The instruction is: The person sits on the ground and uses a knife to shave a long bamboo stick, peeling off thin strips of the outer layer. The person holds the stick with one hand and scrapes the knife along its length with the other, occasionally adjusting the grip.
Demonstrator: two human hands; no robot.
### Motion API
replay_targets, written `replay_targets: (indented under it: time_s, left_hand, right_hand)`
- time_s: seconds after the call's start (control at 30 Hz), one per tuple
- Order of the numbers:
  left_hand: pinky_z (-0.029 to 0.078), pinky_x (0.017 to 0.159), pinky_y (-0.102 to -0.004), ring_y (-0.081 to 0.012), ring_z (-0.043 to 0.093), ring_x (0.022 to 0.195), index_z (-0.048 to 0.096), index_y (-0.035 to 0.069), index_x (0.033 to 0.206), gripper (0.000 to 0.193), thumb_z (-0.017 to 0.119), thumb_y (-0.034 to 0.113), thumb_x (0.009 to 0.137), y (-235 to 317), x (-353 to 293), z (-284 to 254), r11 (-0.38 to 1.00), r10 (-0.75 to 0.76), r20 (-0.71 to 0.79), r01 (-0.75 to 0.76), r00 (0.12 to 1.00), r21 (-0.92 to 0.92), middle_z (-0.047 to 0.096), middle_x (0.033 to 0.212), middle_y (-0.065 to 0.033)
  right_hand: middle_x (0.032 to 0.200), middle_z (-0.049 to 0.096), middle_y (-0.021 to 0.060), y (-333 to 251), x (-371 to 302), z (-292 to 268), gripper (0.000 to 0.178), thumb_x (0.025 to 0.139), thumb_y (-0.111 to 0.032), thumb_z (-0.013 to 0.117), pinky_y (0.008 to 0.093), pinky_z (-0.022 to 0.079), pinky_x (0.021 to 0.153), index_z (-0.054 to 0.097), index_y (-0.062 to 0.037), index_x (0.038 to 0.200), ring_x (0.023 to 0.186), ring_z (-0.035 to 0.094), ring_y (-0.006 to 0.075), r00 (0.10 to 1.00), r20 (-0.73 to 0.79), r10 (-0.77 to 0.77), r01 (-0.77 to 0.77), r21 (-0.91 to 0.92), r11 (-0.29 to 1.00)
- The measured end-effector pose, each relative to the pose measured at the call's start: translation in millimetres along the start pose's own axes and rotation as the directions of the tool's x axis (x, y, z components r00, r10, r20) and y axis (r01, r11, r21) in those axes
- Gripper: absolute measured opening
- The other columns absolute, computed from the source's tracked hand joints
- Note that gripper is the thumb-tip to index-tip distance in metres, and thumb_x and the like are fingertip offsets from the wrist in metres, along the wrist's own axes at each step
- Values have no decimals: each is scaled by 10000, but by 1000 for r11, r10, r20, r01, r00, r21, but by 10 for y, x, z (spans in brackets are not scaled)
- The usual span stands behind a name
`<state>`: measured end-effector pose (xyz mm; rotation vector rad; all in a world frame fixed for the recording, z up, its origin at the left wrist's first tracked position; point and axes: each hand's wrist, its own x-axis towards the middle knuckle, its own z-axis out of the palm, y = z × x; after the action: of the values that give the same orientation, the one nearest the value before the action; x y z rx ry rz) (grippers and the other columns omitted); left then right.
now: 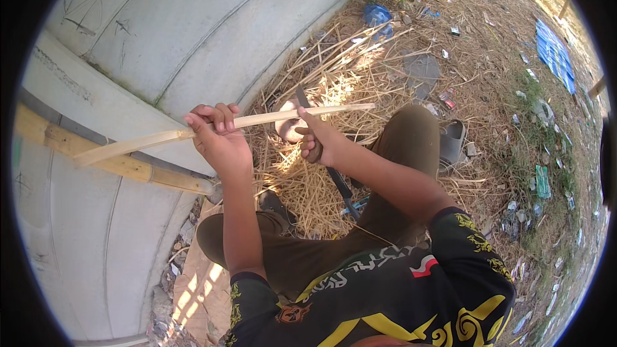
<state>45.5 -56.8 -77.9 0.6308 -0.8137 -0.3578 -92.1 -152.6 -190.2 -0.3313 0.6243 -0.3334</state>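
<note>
A long pale bamboo strip (270, 117) runs across in front of me, its left end reaching over a bamboo pole (186, 180) at the wall. My left hand (222, 135) is closed around the strip near its middle. Farther right, my right hand (324, 139) grips a long-handled knife (340, 185). The dark blade rises past the strip, and the right thumb lies against the strip close to the blade. The knife's handle slants down toward my lap. How deep the edge sits in the strip cannot be seen.
Pale shavings and split strips (302, 196) cover the ground between my legs. A rounded block (287, 130) lies under the strip. Grey wall panels (186, 32) stand at the left. To the right are a grey sandal (452, 142), scattered litter and a blue sheet (554, 54).
</note>
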Motion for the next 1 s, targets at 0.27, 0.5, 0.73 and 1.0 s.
replay_targets:
  time_s: [0.27, 0.5, 0.73, 1.0]
  left_hand:
    - [129, 472, -293, -103, 100, 498, 264, 179, 715, 562, 464, 608, 1017, 484, 197, -252, 994, 24, 38, -28, 999, 103, 170, 553, 36]
    - [121, 473, -296, -99, 103, 495, 304, 164, 726, 588, 435, 673, 991, 836, 71, -121, 994, 84, 109, -91, 990, 60, 188, 555, 42]
    - [117, 481, -294, -100, 118, 497, 326, 158, 730, 614, 421, 714, 971, 927, -45, 21, 987, 116, 86, -125, 990, 105, 203, 559, 42]
    - [111, 471, -295, -91, 132, 483, 342, 164, 728, 632, 367, 749, 966, 1240, -106, 23, 969, 229, 226, -245, 947, 43, 229, 553, 39]
  right_hand:
    - [534, 384, -52, 1446, -75, -335, 219, 935, -215, 607, 310, 399, 474, 491, -138, 765, 463, 396, 92, 798, -179, 576, -603, -250, 757]
    - [544, 383, -39, 1584, -130, -392, 217, 898, -192, 628, 337, 399, 501, 500, -141, 731, 476, 407, 123, 761, -265, 592, -649, -319, 691]
    - [580, 419, -34, 1547, -37, -470, 192, 870, -181, 653, 352, 428, 509, 510, -139, 749, 496, 433, 121, 814, -239, 529, -580, -365, 728]
    - [575, 416, -40, 1570, -49, -445, 253, 858, -188, 674, 349, 428, 508, 460, -154, 725, 485, 427, 119, 791, -241, 562, -610, -365, 703]
